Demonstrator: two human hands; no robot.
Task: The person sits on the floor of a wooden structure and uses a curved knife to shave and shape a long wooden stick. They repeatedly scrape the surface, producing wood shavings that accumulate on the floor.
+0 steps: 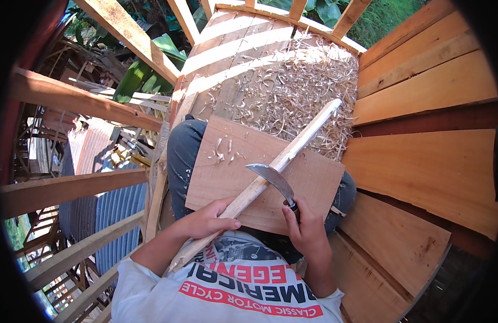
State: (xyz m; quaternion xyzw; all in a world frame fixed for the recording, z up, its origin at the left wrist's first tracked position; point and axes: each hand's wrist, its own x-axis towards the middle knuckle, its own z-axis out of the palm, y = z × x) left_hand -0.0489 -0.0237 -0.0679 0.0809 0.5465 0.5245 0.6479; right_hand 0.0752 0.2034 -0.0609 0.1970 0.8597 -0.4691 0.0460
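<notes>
A long pale wooden stick (305,135) runs slantwise from my shirt front up to the far right, crossing a flat wooden board (227,172) on my lap. My left hand (213,219) is closed round the stick's lower part. In my right hand (307,226) is the dark handle of a curved knife (274,177), its hooked blade lying over the middle of the stick and pointing left. Whether the edge bites into the wood I cannot tell. Several curled shavings (222,152) lie on the board's upper left.
Beyond the board, a plank floor (227,51) carries a thick heap of wood shavings (313,75). A plank wall (421,81) rises close on the right. Wooden rails (77,185) border the left, with corrugated sheets (117,220) below them.
</notes>
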